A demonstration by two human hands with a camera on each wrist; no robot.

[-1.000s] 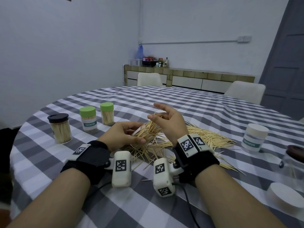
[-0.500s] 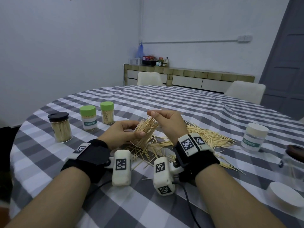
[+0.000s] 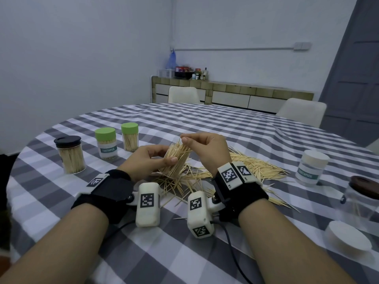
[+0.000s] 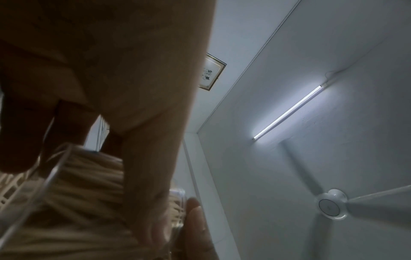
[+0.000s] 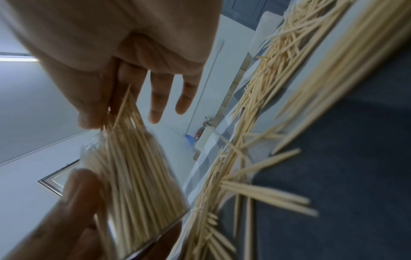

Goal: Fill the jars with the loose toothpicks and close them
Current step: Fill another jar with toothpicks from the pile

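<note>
Jar [image 3: 174, 161] tilted in left hand [image 3: 146, 160], right hand [image 3: 207, 149] pinching toothpicks [image 3: 182, 146] at rim

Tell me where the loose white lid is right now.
In the head view, the loose white lid lies flat on the checked tablecloth at the near right edge, just in front of the dark-lidded glass jar and right of the right forearm.

The head view looks forward and down across the tabletop [image 3: 205, 124] from its near edge. The left wrist view sits close under the left hand [image 4: 115, 73], facing up at the ceiling. The right wrist view looks along the right hand [image 5: 124, 44], very near. All three share the clear jar [image 3: 174, 160] of toothpicks.
</note>
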